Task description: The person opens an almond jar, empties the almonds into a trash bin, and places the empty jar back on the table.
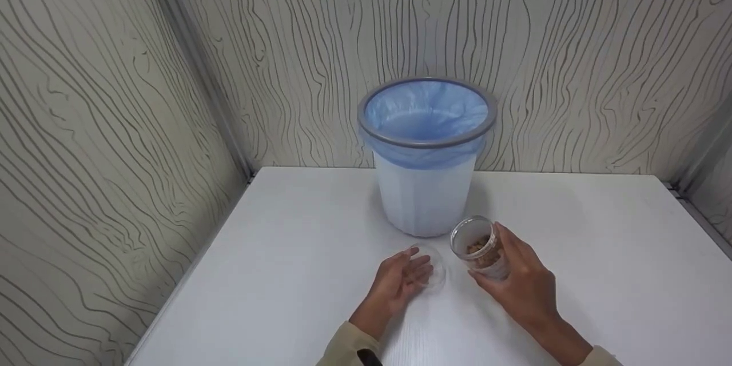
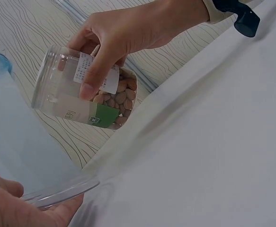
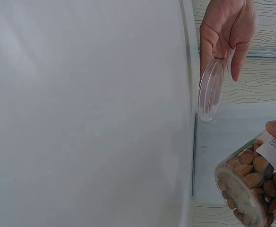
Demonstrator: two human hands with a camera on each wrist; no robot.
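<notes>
Tilted in my right hand (image 1: 523, 283) is a clear plastic jar (image 1: 480, 240), its open mouth turned up and leftward. Almonds (image 3: 258, 177) lie at the bottom of the jar, seen through its wall in both wrist views. White and green labels (image 2: 104, 115) are on its side. My left hand (image 1: 397, 277) holds a round clear lid (image 1: 436, 271) at its edge, fingers beneath it and thumb near the rim. The lid is apart from the jar, a little to its left.
A white bin (image 1: 423, 200) lined with a blue bag (image 1: 423, 154) stands behind the hands on the white table (image 1: 274, 263). Its grey rim (image 1: 426, 144) rises above the jar. Wood-patterned panels (image 1: 309, 68) enclose the back and left.
</notes>
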